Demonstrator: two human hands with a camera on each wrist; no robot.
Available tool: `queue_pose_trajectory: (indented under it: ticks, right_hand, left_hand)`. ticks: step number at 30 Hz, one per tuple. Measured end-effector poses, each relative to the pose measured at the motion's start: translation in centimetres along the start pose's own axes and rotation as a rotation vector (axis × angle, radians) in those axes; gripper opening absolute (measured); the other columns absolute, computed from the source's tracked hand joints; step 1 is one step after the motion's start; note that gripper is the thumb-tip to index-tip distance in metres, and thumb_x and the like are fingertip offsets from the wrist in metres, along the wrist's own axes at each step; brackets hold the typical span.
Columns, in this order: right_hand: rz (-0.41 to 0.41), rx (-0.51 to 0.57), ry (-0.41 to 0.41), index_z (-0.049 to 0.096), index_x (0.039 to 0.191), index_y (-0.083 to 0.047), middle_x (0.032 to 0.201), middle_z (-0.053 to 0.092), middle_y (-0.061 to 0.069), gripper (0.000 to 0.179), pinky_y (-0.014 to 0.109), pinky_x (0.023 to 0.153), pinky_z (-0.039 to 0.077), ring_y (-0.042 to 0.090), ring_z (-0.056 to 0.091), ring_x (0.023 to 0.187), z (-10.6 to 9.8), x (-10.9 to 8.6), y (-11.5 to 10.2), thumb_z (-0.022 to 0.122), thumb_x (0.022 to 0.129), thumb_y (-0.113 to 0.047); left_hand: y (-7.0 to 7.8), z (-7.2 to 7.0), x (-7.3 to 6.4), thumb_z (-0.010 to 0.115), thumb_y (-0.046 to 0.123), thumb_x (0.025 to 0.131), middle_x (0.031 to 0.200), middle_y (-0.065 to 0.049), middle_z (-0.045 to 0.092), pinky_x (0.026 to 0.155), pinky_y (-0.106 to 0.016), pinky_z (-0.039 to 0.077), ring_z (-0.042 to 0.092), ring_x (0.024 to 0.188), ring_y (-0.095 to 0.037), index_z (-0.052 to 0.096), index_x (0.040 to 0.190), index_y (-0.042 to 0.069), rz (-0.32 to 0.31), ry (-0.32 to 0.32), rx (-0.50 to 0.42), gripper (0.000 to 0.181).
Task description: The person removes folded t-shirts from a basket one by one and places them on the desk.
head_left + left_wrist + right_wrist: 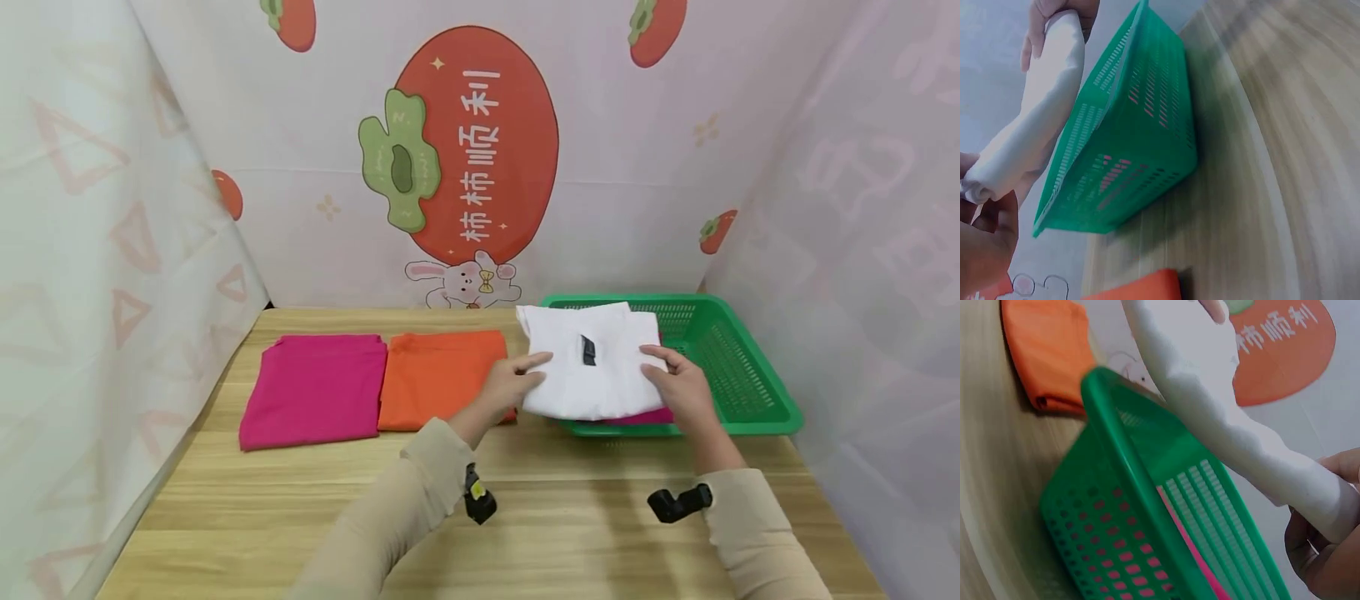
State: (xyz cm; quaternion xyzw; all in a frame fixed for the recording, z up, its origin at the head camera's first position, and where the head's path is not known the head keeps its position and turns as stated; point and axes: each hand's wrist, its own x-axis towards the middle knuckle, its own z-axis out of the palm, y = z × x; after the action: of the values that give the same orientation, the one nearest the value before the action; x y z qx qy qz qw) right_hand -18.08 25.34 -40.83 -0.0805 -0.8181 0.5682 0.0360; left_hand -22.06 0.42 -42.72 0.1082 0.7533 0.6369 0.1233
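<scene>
A folded white cloth [570, 375] with a small black label hangs over the left part of a green basket [750, 367]. My left hand [512, 385] pinches its left edge, thumb on top. At the opposite edge my right hand [681, 387] grips it the same way. Both wrist views show the white cloth [1041, 112] as a thick folded roll above the basket rim, with the fingers of each hand [1335, 550] curled around an end. Under it, a bright pink cloth [645, 417] lies inside the basket, mostly hidden.
To the left on the wooden table [562, 517] lie a folded magenta cloth [315, 390] and a folded orange cloth [438, 375], side by side. A printed curtain [300, 208] stands behind the table, and more sheeting [885, 292] borders the right side.
</scene>
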Motion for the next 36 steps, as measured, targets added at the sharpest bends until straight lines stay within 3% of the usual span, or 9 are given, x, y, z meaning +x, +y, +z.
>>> queue_pose_trajectory:
  ticks: [4, 8, 12, 14, 16, 24, 31, 34, 36]
  right_hand:
    - [-0.029, 0.035, -0.021, 0.053, 0.117, -0.007, 0.084, 0.043, 0.004, 0.04, 0.024, 0.047, 0.029, 0.01, 0.029, 0.059, 2.4, -0.6, -0.4, 0.058, 0.083, -0.026]
    - [-0.011, -0.001, -0.043, 0.053, 0.116, -0.002, 0.063, 0.03, 0.001, 0.037, 0.021, 0.045, 0.032, 0.006, 0.028, 0.048, 5.1, -1.4, -2.0, 0.057, 0.084, -0.019]
    - [-0.005, 0.017, -0.092, 0.055, 0.114, -0.003, 0.088, 0.053, 0.011, 0.033, 0.022, 0.052, 0.04, 0.009, 0.042, 0.059, 8.1, -1.7, -2.4, 0.058, 0.083, -0.012]
    - [-0.014, 0.03, -0.121, 0.056, 0.113, -0.002, 0.106, 0.053, 0.014, 0.032, 0.024, 0.057, 0.043, 0.011, 0.047, 0.066, 9.6, -1.9, -2.4, 0.059, 0.081, -0.009]
    - [-0.038, 0.047, -0.144, 0.057, 0.11, -0.001, 0.109, 0.053, 0.014, 0.031, 0.023, 0.057, 0.042, 0.011, 0.045, 0.067, 11.1, -2.0, -2.5, 0.059, 0.08, -0.005]
    - [-0.048, 0.183, -0.257, 0.06, 0.104, 0.0, 0.09, 0.059, 0.013, 0.028, 0.023, 0.058, 0.043, 0.01, 0.049, 0.065, 16.7, -2.7, -2.2, 0.06, 0.076, 0.003]
    - [-0.01, 0.355, -0.475, 0.054, 0.108, 0.006, 0.067, 0.045, 0.001, 0.032, 0.023, 0.052, 0.042, 0.01, 0.044, 0.059, 20.7, -4.1, -1.3, 0.058, 0.076, 0.006]
    - [-0.004, 0.388, -0.548, 0.054, 0.108, 0.005, 0.064, 0.037, -0.002, 0.032, 0.023, 0.051, 0.041, 0.01, 0.04, 0.057, 22.4, -4.9, -0.9, 0.059, 0.076, 0.005]
    - [0.009, 0.423, -0.6, 0.055, 0.108, 0.005, 0.065, 0.041, -0.002, 0.032, 0.024, 0.051, 0.042, 0.009, 0.043, 0.056, 23.6, -5.4, -0.8, 0.059, 0.076, 0.006]
  left_hand:
    - [0.6, -2.8, -2.6, 0.058, 0.009, 0.082, 0.116, -0.006, 0.053, 0.086, -0.03, 0.038, 0.042, 0.112, -0.016, 0.06, 0.111, 0.007, 0.053, 0.015, -0.008, 0.029]
    - [-0.1, -5.6, -4.4, 0.058, 0.009, 0.081, 0.115, -0.008, 0.054, 0.089, -0.035, 0.036, 0.042, 0.112, -0.02, 0.06, 0.11, 0.006, 0.048, 0.05, 0.025, 0.029]
    - [-2.0, -8.2, -5.9, 0.06, 0.011, 0.08, 0.116, -0.006, 0.053, 0.086, -0.034, 0.038, 0.042, 0.112, -0.019, 0.062, 0.109, 0.01, -0.022, 0.1, 0.036, 0.029]
    - [-3.0, -9.5, -6.7, 0.061, 0.012, 0.08, 0.116, -0.005, 0.053, 0.079, -0.033, 0.043, 0.046, 0.107, -0.02, 0.062, 0.109, 0.011, -0.063, 0.128, 0.034, 0.029]
    - [-3.6, -10.8, -7.7, 0.061, 0.012, 0.079, 0.116, -0.005, 0.054, 0.077, -0.033, 0.044, 0.046, 0.105, -0.02, 0.063, 0.108, 0.011, -0.085, 0.158, 0.043, 0.029]
    - [-4.8, -15.7, -10.8, 0.062, 0.014, 0.079, 0.118, -0.009, 0.052, 0.092, -0.04, 0.032, 0.036, 0.117, -0.024, 0.062, 0.109, 0.008, -0.168, 0.237, 0.105, 0.031]
    - [-5.9, -19.9, -14.1, 0.062, 0.019, 0.079, 0.121, -0.013, 0.048, 0.094, -0.043, 0.028, 0.031, 0.12, -0.028, 0.057, 0.113, 0.003, -0.204, 0.231, 0.152, 0.038]
    - [-6.4, -21.4, -15.9, 0.062, 0.021, 0.079, 0.12, -0.012, 0.049, 0.093, -0.04, 0.029, 0.033, 0.118, -0.024, 0.056, 0.114, 0.001, -0.211, 0.232, 0.189, 0.041]
    - [-6.6, -22.4, -17.2, 0.061, 0.023, 0.079, 0.117, -0.008, 0.052, 0.09, -0.032, 0.033, 0.037, 0.114, -0.014, 0.056, 0.114, 0.001, -0.214, 0.24, 0.235, 0.041]
